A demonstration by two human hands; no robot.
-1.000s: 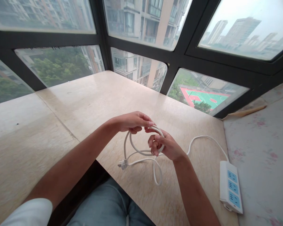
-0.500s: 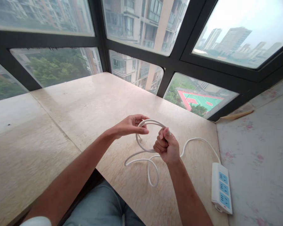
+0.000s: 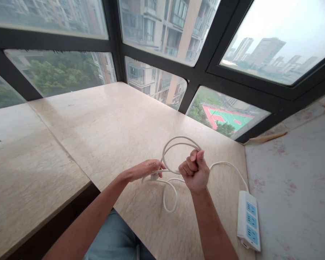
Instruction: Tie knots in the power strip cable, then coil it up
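Observation:
A white power cord [image 3: 182, 137] is gathered into a couple of loops. My right hand [image 3: 195, 172] is closed in a fist around the bundled loops, thumb on top. My left hand [image 3: 151, 168] is lower and to the left, with the cord pinched between thumb and fingers; part of its grip is hidden. Just under the left fingers hangs a pale plug-like end [image 3: 154, 177]. A loose bend of cord drops below the hands. From behind my right hand the cord runs to a white power strip [image 3: 248, 221] with blue sockets.
All of this is over a beige marble-look sill [image 3: 103, 119] with a seam on the left. Dark window frames [image 3: 199, 77] border the far side. On the right stands a flower-papered wall [image 3: 292, 187], beside the power strip. The sill's front edge drops off at my legs.
My left hand has moved down from the top of the loops to the cord near its plug-like end. The right hand keeps its hold, and the loops stand wider open.

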